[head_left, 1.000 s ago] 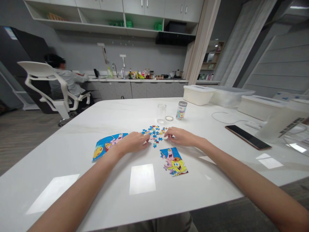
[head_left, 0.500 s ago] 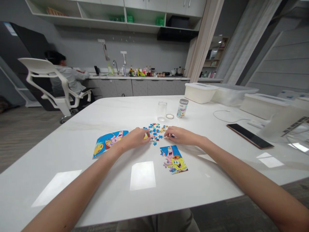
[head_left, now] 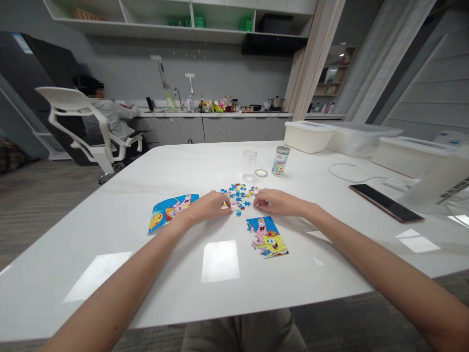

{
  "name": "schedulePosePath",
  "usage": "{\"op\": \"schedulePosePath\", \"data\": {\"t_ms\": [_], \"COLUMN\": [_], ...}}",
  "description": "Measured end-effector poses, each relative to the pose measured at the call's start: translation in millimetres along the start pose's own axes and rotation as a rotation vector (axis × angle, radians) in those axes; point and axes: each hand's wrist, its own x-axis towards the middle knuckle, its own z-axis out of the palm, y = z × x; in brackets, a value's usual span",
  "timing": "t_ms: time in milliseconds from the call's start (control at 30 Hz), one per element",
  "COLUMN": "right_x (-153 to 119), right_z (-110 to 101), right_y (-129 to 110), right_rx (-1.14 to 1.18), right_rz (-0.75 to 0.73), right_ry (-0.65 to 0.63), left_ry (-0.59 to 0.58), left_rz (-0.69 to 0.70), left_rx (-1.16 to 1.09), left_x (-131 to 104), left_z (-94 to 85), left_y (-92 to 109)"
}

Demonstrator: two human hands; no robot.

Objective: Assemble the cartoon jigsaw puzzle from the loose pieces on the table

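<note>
Loose puzzle pieces (head_left: 240, 194) lie in a pile on the white table (head_left: 168, 293). At the pile's left edge is my left hand (head_left: 212, 205), fingers curled together at a piece; what they grip is too small to make out. My right hand (head_left: 273, 201) rests at the right edge, fingers bent down over the table, their tips partly hidden. Nearer to me lies a partly joined puzzle (head_left: 268, 238) with a pink and a yellow cartoon figure. A picture sheet (head_left: 170, 211) sits left of the pile, partly behind my left forearm.
Behind the pile stand a clear jar (head_left: 249, 165), a ring-shaped lid (head_left: 261, 173) and a labelled jar (head_left: 280, 161). To the right are a phone (head_left: 386, 202), a cable and plastic boxes (head_left: 309, 137). A person (head_left: 110, 115) sits at the back left.
The camera view has shifted slightly, moving the table items a little right and up. Both hands stay beside the pile, with only small finger movements.
</note>
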Motion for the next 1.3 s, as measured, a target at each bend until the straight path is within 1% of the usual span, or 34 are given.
{"op": "schedulePosePath", "data": {"t_ms": [200,367,533,633,733,867,1033,1167,1300], "right_x": [-1.4,-1.9,-2.3,-2.7,-2.7,-2.6,-2.3,-1.6,-1.1], "right_z": [-3.4,-5.0,-5.0,-5.3,-5.7,-5.5,-4.2,-3.5,-4.5], "right_y": [-0.3,2.1,4.6,5.4,5.4,4.6,4.1,3.2,1.2], "right_rx": [0.005,0.054,0.048,0.041,0.054,0.077,0.058,0.069,0.023], "right_rz": [-0.019,-0.047,-0.040,-0.038,-0.051,-0.039,-0.029,-0.039,-0.010], "right_ry": [0.004,-0.035,-0.040,-0.056,-0.061,-0.051,-0.007,-0.019,-0.007], "left_ry": [-0.020,-0.010,-0.008,-0.003,-0.022,-0.032,-0.040,-0.059,-0.065], "left_rz": [-0.019,-0.037,-0.060,-0.032,-0.008,-0.008,0.007,0.016,0.017], "left_rx": [0.019,0.044,0.075,0.070,0.074,0.064,0.039,0.031,0.034], "left_x": [1.2,1.7,0.4,-0.3,-0.6,0.2,0.5,0.0,-0.7], "left_z": [-3.4,0.5,2.2,0.9,-0.1,0.8,3.2,2.7,2.6], "left_y": [4.3,-0.2,-2.8,-2.1,-1.8,-2.7,-3.5,-3.5,-3.9]}}
